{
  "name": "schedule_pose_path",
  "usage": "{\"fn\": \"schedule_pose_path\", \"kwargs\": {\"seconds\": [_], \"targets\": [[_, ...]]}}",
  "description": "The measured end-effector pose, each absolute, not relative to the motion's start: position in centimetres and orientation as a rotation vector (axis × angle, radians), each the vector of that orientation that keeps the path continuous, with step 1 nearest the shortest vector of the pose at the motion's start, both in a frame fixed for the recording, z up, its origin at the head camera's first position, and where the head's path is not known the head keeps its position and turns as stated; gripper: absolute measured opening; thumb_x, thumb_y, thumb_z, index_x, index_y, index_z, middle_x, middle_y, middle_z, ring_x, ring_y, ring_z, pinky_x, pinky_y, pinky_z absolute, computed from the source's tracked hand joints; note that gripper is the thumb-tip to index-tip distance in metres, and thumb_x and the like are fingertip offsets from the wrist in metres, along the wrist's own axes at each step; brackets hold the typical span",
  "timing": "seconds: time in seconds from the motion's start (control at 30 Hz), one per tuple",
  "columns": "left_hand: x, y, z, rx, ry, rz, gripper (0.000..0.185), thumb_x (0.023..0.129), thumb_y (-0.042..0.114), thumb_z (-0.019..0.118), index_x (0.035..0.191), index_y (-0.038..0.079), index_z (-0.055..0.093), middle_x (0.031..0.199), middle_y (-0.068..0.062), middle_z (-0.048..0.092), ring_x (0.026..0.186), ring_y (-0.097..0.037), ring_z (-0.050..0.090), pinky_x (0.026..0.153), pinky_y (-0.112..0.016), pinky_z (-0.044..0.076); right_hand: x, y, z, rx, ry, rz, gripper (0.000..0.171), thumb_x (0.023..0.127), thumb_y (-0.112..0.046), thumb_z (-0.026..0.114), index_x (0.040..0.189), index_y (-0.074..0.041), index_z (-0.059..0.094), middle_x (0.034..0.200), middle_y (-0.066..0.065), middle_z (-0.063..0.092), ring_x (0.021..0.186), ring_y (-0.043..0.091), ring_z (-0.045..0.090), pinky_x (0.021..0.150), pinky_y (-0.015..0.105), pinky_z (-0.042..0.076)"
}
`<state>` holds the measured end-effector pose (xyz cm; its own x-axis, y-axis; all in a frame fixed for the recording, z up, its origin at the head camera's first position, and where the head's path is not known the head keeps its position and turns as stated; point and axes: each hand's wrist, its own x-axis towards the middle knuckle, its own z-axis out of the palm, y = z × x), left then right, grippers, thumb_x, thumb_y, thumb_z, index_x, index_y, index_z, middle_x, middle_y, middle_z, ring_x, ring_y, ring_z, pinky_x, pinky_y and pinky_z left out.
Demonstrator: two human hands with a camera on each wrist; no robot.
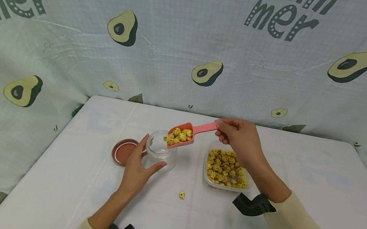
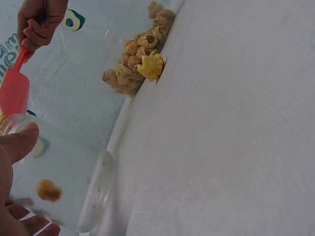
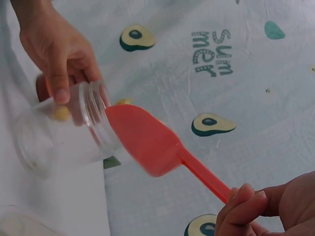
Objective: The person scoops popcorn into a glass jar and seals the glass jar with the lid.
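A small clear glass jar (image 1: pixel 161 153) stands on the white table, and my left hand (image 1: pixel 137 166) grips its side. One yellow snack piece (image 2: pixel 48 190) lies inside the jar (image 2: pixel 64 189). My right hand (image 1: pixel 238 135) pinches the handle of a pink scoop (image 1: pixel 188 130) heaped with yellow popcorn-like pieces (image 1: pixel 179 135). The scoop's tip hangs over the jar mouth (image 3: pixel 96 118). In the right wrist view the scoop (image 3: pixel 147 140) shows its underside and touches the jar rim.
A clear plastic tub (image 1: pixel 225 169) of the same snack sits right of the jar. A brown jar lid (image 1: pixel 123 151) lies to the left. One loose piece (image 1: pixel 181 195) rests on the cloth near the front. Avocado-print fabric hangs behind.
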<state>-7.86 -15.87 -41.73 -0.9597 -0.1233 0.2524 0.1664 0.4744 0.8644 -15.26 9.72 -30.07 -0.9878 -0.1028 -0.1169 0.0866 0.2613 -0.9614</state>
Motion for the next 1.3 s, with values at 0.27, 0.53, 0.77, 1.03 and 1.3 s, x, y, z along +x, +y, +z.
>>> {"fn": "schedule_pose_path", "kwargs": {"seconds": [0.27, 0.53, 0.77, 1.03, 1.3], "targets": [[-7.9, -15.9, -41.6, -0.046, -2.442, -1.482, 0.091, 0.076, 0.023, 0.082, 0.149, 0.005, 0.030, 0.146, -0.007, 0.041, 0.128, -0.021, 0.042, 0.104, -0.041, 0.040, -15.2, 9.5, -29.3, -0.072, 2.347, -1.860, 0.028, 0.096, -0.025, 0.061, 0.109, 0.000, 0.064, 0.090, 0.015, 0.063, 0.071, 0.017, 0.056, 0.067, 0.023, 0.054], [-7.9, -15.9, -41.5, -0.050, -2.439, -1.485, 0.091, 0.076, 0.019, 0.083, 0.149, 0.005, 0.030, 0.144, -0.007, 0.043, 0.127, -0.023, 0.044, 0.104, -0.041, 0.040, -15.0, 9.2, -28.7, -0.120, 2.288, -1.920, 0.029, 0.094, -0.024, 0.063, 0.110, 0.000, 0.065, 0.087, 0.014, 0.064, 0.069, 0.015, 0.056, 0.064, 0.020, 0.052], [-7.9, -15.9, -41.4, -0.039, -2.438, -1.501, 0.092, 0.075, 0.017, 0.084, 0.149, 0.005, 0.030, 0.144, -0.008, 0.043, 0.126, -0.024, 0.044, 0.104, -0.040, 0.040, -14.7, 9.5, -28.5, -0.140, 2.311, -1.902, 0.030, 0.094, -0.025, 0.064, 0.113, -0.002, 0.064, 0.090, 0.015, 0.064, 0.071, 0.017, 0.057, 0.066, 0.022, 0.053], [-7.9, -15.9, -41.4, -0.048, -2.418, -1.512, 0.090, 0.075, 0.015, 0.083, 0.148, 0.004, 0.031, 0.144, -0.008, 0.043, 0.127, -0.023, 0.043, 0.104, -0.038, 0.039, -14.4, 10.9, -29.0, -0.119, 2.321, -1.912, 0.033, 0.094, -0.027, 0.063, 0.114, 0.000, 0.063, 0.091, 0.014, 0.064, 0.073, 0.018, 0.057, 0.066, 0.021, 0.053], [-7.6, -16.0, -41.4, -0.089, -2.359, -1.527, 0.089, 0.073, 0.015, 0.085, 0.146, 0.001, 0.034, 0.142, -0.009, 0.044, 0.128, -0.020, 0.042, 0.102, -0.035, 0.041, -13.4, 13.2, -29.5, -0.091, 2.325, -1.938, 0.037, 0.094, -0.028, 0.063, 0.114, 0.003, 0.061, 0.087, 0.010, 0.064, 0.073, 0.016, 0.056, 0.066, 0.021, 0.053]]}}
